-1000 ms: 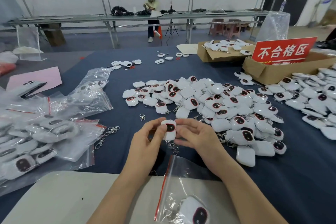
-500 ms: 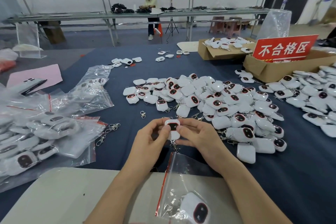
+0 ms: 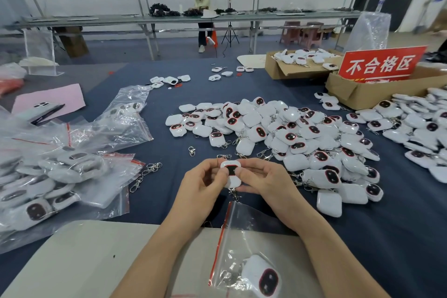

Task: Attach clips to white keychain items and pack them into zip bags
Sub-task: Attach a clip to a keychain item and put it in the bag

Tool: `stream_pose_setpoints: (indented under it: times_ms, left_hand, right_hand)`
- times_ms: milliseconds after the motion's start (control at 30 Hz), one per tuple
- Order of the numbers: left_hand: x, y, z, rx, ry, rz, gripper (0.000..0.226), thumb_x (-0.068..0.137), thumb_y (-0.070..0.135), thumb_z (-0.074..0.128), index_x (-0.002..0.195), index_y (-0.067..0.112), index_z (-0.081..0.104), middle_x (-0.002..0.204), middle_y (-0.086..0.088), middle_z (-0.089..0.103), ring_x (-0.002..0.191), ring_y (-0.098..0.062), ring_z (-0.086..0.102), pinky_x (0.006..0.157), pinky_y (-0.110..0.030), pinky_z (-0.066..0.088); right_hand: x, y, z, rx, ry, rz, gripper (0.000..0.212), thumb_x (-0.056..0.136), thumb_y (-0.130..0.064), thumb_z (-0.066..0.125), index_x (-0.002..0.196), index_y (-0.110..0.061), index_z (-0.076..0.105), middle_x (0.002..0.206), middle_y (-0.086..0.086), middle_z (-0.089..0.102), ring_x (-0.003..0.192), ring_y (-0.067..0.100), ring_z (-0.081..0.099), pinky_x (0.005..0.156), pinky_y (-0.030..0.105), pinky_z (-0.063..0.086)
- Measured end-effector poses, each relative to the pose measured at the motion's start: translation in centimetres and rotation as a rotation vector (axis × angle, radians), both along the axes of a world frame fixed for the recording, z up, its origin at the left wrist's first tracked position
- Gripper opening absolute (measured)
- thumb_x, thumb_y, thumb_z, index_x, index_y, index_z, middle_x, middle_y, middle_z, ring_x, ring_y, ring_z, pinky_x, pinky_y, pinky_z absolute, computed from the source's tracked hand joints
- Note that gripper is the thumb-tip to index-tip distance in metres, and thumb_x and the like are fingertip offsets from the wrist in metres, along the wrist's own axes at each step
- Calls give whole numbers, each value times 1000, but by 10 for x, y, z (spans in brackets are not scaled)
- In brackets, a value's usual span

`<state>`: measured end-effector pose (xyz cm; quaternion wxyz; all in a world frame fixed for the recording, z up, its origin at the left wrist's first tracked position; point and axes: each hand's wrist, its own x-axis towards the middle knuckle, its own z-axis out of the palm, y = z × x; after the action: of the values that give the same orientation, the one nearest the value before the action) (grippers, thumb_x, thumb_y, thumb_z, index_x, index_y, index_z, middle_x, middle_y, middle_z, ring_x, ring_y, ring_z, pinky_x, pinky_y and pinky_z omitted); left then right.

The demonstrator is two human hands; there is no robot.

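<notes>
— White plastic, item one: what are you holding, and where?

— Head view, entry by entry. You hold one white keychain item (image 3: pixel 231 175) above the dark blue cloth (image 3: pixel 399 237), centred in front of you. Your left hand (image 3: pixel 202 191) pinches its left edge with thumb and fingertips; your right hand (image 3: pixel 264 184) grips its right edge the same way. Both sets of fingers are closed onto it, dark window facing you. A metal clip (image 3: pixel 234 195) hangs from its lower end.

— And the bag?

— One zip bag (image 3: pixel 238 244) with a red seal strip lies just below your hands, partly on the pale board (image 3: pixel 84 261) at the near edge. It holds one packed keychain (image 3: pixel 262 278), window up.

— Stock remaining?

— A loose heap of keychains (image 3: pixel 290 138) sits beyond your right hand, on the cloth, some with clips showing. A second heap (image 3: pixel 416 128) lies far right. Filled bags (image 3: pixel 48 176) pile up on your left; spare clips (image 3: pixel 145 174) rest beside them, and a single clip (image 3: pixel 192 151) lies apart, ahead of your left hand.

— Other fixtures?

— Two cardboard boxes (image 3: pixel 362 94) at upper right, the nearer one carrying a red sign (image 3: pixel 379 65). A phone (image 3: pixel 41 110) rests on pink paper (image 3: pixel 60 99) at left. Another person (image 3: pixel 201 14) stands at the far bench (image 3: pixel 169 18).
</notes>
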<state>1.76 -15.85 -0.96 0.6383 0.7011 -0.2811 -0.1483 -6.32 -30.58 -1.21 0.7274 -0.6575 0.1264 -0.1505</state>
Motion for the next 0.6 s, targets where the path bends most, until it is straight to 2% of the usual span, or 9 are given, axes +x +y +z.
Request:
stream_pose_setpoints:
  times_ms: [267, 500, 600]
  left_hand:
    - [0, 0, -2, 18, -12, 15, 15, 100, 14, 61, 104, 23, 72, 90, 5, 76, 79, -2, 67, 71, -9, 48]
    - [0, -1, -2, -14, 3, 8, 17, 100, 15, 61, 105, 26, 73, 91, 0, 75, 79, -2, 66, 75, -12, 51]
    - [-1, -1, -1, -17, 15, -9, 17, 101, 15, 61, 108, 25, 72, 96, 2, 77, 88, -11, 71, 81, -21, 56]
  right_hand:
    - [1, 1, 0, 1, -4, -8, 15, 94, -6, 67, 106, -12, 75, 96, 9, 78, 97, 25, 74, 81, 30, 61]
    - [2, 1, 1, 31, -22, -13, 16, 94, -5, 67, 103, -15, 75, 94, 7, 78, 91, 19, 75, 73, 21, 59]
    - [3, 1, -1, 53, -33, -19, 16, 94, -5, 66, 100, -16, 77, 94, 9, 78, 91, 20, 76, 74, 23, 59]
